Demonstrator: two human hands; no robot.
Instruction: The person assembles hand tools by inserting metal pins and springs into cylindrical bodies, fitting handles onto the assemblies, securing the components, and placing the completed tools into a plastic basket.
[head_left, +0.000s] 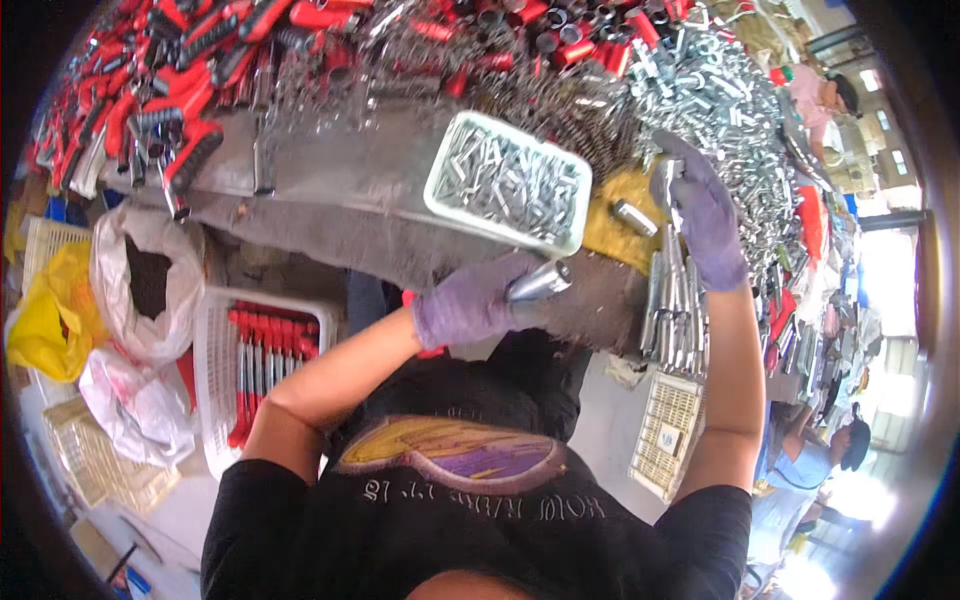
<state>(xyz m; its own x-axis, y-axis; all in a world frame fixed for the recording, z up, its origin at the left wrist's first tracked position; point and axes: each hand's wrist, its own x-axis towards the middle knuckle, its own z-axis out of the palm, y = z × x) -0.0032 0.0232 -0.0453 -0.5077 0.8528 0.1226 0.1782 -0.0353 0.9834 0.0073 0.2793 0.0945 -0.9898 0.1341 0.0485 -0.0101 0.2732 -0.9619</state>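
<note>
While left hand [475, 302], purple-gloved, grasps metal tube [540, 283] at near side of tray [500, 232], right hand [708, 215] half-curls beyond metal rods [673, 310]; whether it grips anything, cannot tell. White lettering [480, 500] crosses black shirt [300, 545]. Worktop [330, 165]: open stretch left of tray, front edge near left hand. Counted: one tray of pins [510, 185], one short cylinder [633, 216] on yellow cloth [608, 238].

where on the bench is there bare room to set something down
Widest: grey bench top, between the slim tube and the white tray. Smaller: a patch between the metal tube in the left hand and the long metal pieces. Crowded: the far side, heaped with red parts, and by the right hand, with small shiny parts.
</note>
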